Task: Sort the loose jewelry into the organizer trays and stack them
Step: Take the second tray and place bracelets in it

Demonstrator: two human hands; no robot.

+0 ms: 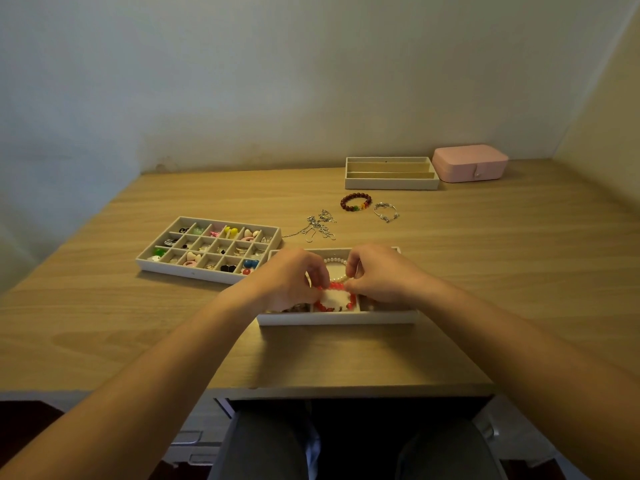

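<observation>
On the near half of the tabletop (485,271) sat a shallow white tray (339,318) with a few large compartments. Its middle compartment held a red bead bracelet (352,299); a pearl bracelet (335,261) lay in the compartment behind it. Contents of the side compartments were mostly hidden by the hands.

Left of it, just beside, sat a grid tray (194,271) of many small cells, filled with rings, studs and coloured earrings. At the back right stood a slotted tray (391,183) with long rows, nothing visible in them, and a closed pink case (469,162) next to it.

Loose on the wood between the trays: a tangle of silver chains (320,226), a dark red bead bracelet (355,201), a silver bracelet (386,212).

Both forearms reached forward and converged over the near tray, wrists low. Left hand (291,278) was curled, fingertips pinching the far side of the red bead bracelet. Right hand (381,275) was likewise curled, pinching the same strand close by, just where the pearl bracelet ran beside it.
</observation>
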